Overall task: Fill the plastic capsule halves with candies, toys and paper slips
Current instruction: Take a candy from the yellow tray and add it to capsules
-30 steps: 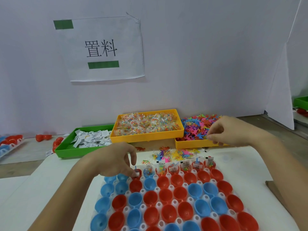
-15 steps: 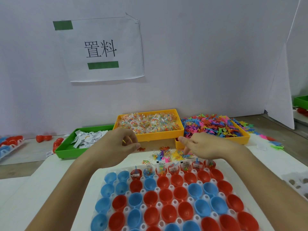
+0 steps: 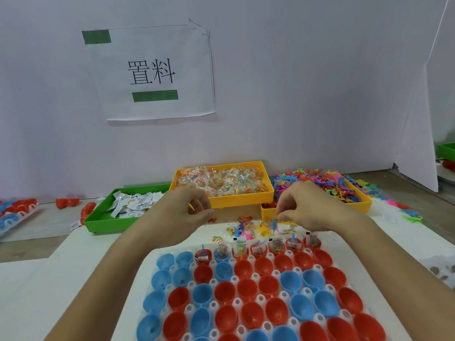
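A clear holder tray (image 3: 251, 260) carries rows of red and blue capsule halves (image 3: 246, 289). Several halves in the far row (image 3: 258, 248) hold candy, toys and paper slips; the two blue ones at its left end are empty. My left hand (image 3: 182, 212) hovers above the tray's far left corner, fingers curled around something small and yellow. My right hand (image 3: 312, 207) is over a loose pile of small toys (image 3: 251, 227) beyond the far row, pinching a small blue toy (image 3: 274, 223).
Along the wall stand a green tray of paper slips (image 3: 130, 207), a yellow tray of wrapped candies (image 3: 221, 183) and a yellow tray of colourful toys (image 3: 327, 185). Loose red capsule halves (image 3: 67, 201) lie at the left. A paper sign hangs on the wall.
My left hand lifted off the far row and drew back toward the trays. My right hand came from the toy tray to the loose pile, then edged right, a blue toy now in its fingers.
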